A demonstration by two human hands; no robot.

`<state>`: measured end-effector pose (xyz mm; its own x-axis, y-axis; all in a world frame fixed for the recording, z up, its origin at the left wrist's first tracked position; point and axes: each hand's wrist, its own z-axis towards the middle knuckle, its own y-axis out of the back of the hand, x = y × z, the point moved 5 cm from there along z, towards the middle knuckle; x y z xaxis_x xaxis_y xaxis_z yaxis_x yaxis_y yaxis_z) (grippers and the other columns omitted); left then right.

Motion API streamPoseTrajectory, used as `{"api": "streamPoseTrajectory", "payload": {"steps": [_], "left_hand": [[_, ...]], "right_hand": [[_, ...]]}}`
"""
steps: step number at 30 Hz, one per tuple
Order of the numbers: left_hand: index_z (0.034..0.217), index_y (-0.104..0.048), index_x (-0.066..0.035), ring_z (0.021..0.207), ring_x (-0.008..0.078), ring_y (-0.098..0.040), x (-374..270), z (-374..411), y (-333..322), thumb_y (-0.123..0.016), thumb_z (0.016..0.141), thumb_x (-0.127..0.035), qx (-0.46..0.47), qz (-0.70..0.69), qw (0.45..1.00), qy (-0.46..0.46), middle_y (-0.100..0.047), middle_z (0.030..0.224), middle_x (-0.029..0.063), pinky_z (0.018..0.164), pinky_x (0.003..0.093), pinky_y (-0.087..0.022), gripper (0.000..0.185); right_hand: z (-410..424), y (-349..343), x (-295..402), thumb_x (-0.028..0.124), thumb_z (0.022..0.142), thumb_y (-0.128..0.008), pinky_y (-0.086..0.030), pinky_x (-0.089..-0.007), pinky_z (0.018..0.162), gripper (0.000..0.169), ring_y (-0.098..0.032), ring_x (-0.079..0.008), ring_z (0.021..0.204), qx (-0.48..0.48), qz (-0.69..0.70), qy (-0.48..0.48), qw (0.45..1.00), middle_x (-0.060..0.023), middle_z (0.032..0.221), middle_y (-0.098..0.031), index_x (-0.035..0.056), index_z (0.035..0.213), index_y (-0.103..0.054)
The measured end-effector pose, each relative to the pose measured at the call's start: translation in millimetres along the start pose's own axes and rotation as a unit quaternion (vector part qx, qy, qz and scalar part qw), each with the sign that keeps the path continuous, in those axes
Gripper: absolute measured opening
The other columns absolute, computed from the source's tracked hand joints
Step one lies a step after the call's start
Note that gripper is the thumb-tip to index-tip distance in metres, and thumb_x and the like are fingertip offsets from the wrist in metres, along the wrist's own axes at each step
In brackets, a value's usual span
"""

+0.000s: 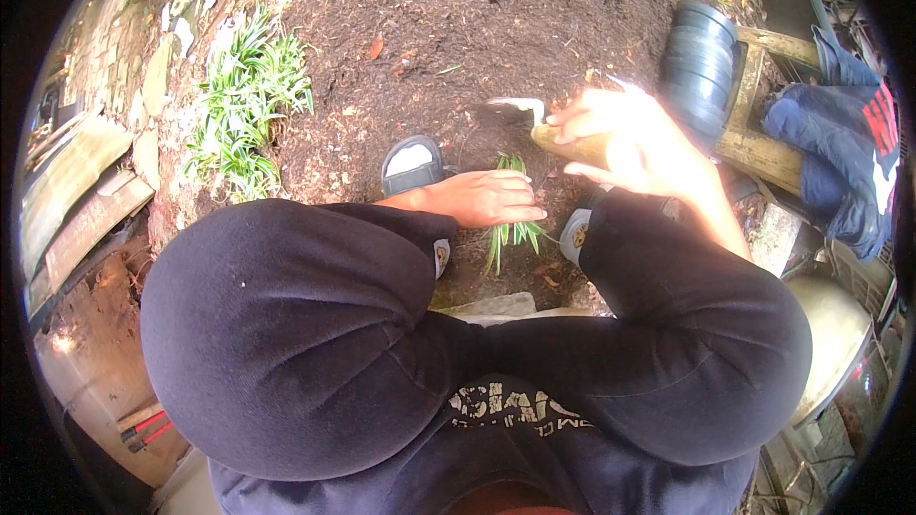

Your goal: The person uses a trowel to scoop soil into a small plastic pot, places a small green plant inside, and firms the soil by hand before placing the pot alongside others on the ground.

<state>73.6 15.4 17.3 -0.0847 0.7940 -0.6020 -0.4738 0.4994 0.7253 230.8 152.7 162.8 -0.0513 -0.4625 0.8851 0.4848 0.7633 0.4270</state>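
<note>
My left hand lies across a small tuft of green-and-white striped leaves, probably a spider plant, between my feet. Leaves stick out on both sides of the hand; the palm and curled fingertips are hidden, so a grip on them cannot be made out. In my right hand is the thick wooden handle of a small garden hand tool. Its bent pale metal neck leads to a blurred blade end just above or at the dark soil, beyond the tuft.
A larger clump of striped plants grows at left. My sandalled foot is beside my left hand. At right stand a ribbed dark cylinder and a wooden frame with blue cloth over it. Boards lie far left.
</note>
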Motion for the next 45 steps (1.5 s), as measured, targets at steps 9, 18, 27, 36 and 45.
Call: {"api": "streamPoseTrajectory", "payload": {"steps": [9,18,27,36,45], "left_hand": [[0.136,-0.063,-0.004,0.116,0.0279,-0.064,-0.4,2.3,2.9,-0.056,0.092,-0.009,-0.001,-0.004,1.000,0.009,-0.065,0.115,0.0119,0.111,0.0422,-0.049,0.045],[0.136,-0.064,-0.004,0.115,0.0281,-0.065,-0.9,3.1,5.4,-0.057,0.092,-0.010,-0.014,-0.005,1.000,0.015,-0.065,0.114,0.0118,0.110,0.0422,-0.050,0.045],[0.135,-0.064,-0.004,0.115,0.0294,-0.065,-0.3,2.8,5.2,-0.057,0.093,-0.010,-0.018,-0.013,1.000,0.022,-0.065,0.115,0.0122,0.109,0.0425,-0.051,0.043],[0.136,-0.063,-0.005,0.117,0.0296,-0.064,2.2,0.0,0.5,-0.056,0.094,-0.011,0.000,-0.016,1.000,0.025,-0.065,0.118,0.0124,0.109,0.0428,-0.050,0.043],[0.137,-0.063,-0.005,0.118,0.0290,-0.064,4.5,-2.6,-4.5,-0.055,0.095,-0.012,0.007,-0.015,1.000,0.027,-0.065,0.119,0.0119,0.110,0.0428,-0.049,0.043]], "right_hand": [[-9.3,-1.8,-5.1,0.019,0.094,-0.065,-0.059,-0.0426,0.088,0.026,-0.072,-0.0398,0.103,0.040,0.009,-0.003,0.999,-0.0197,0.118,-0.072,0.0043,0.115,-0.070],[-16.1,-7.1,-14.5,0.012,0.087,-0.074,-0.059,-0.0428,0.089,0.030,-0.072,-0.0393,0.103,0.065,-0.026,-0.003,0.998,-0.0193,0.119,-0.072,0.0036,0.115,-0.071],[-24.6,0.4,-7.9,0.010,0.084,-0.077,-0.058,-0.0426,0.089,0.031,-0.072,-0.0385,0.102,0.029,-0.039,-0.019,0.999,-0.0189,0.118,-0.073,0.0034,0.114,-0.071],[-37.3,7.2,-9.9,0.008,0.081,-0.082,-0.058,-0.0419,0.090,0.035,-0.073,-0.0363,0.102,-0.029,-0.040,-0.053,0.997,-0.0186,0.115,-0.074,0.0026,0.114,-0.072],[-31.8,5.4,-17.9,0.012,0.080,-0.085,-0.058,-0.0375,0.082,0.034,-0.072,-0.0306,0.092,-0.048,-0.073,-0.081,0.993,-0.0130,0.101,-0.074,0.0035,0.112,-0.077]]}}
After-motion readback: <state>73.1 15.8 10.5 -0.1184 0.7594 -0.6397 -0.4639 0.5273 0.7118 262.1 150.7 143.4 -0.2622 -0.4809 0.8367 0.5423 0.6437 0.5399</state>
